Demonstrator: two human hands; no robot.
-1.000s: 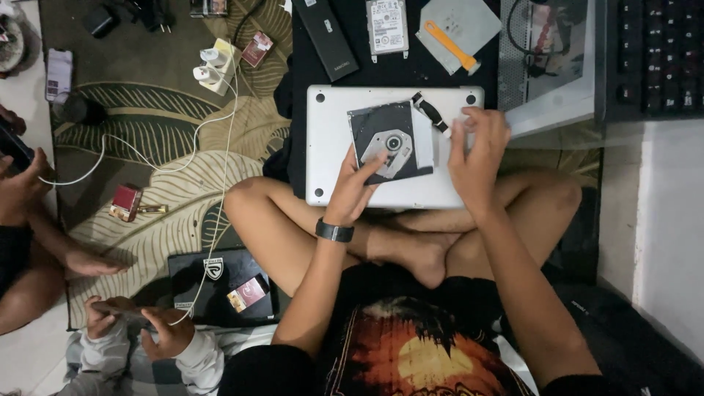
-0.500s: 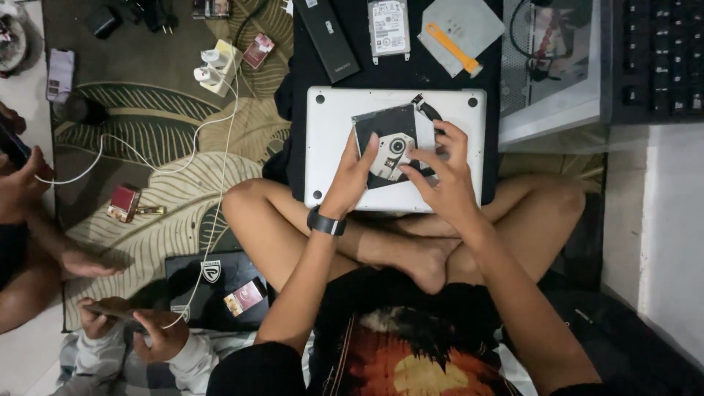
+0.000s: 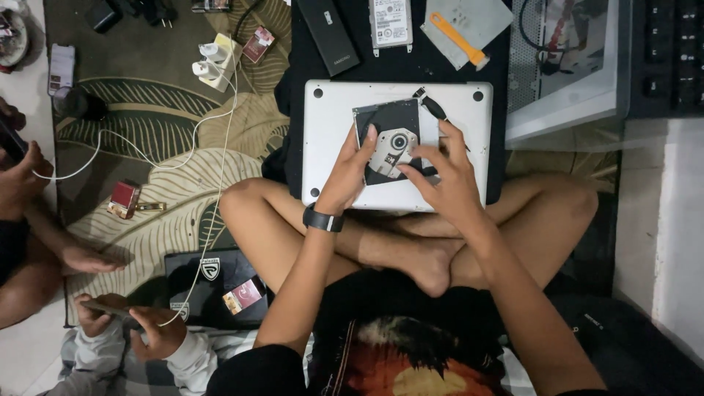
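Note:
A silver laptop (image 3: 330, 125) lies bottom-up on a black cloth, just beyond my crossed legs. On it rests a dark optical drive (image 3: 389, 121) with a round metal hub. My left hand (image 3: 350, 172), a black watch on its wrist, grips the drive's left edge. My right hand (image 3: 440, 172) holds a black-handled screwdriver (image 3: 433, 108) with its fingers over the drive's lower right part. The tool's tip is hidden under my fingers.
Above the laptop lie a black flat case (image 3: 331, 33), a bare hard drive (image 3: 389, 22) and a grey plate with an orange tool (image 3: 458, 29). A white computer case (image 3: 565, 81) and keyboard (image 3: 667, 59) stand right. Other people's hands (image 3: 125, 323) hold phones on the left, near a black laptop (image 3: 213, 282).
My right hand moved from the laptop's right edge onto the drive and took up the screwdriver. The left hand slid up along the drive's left edge.

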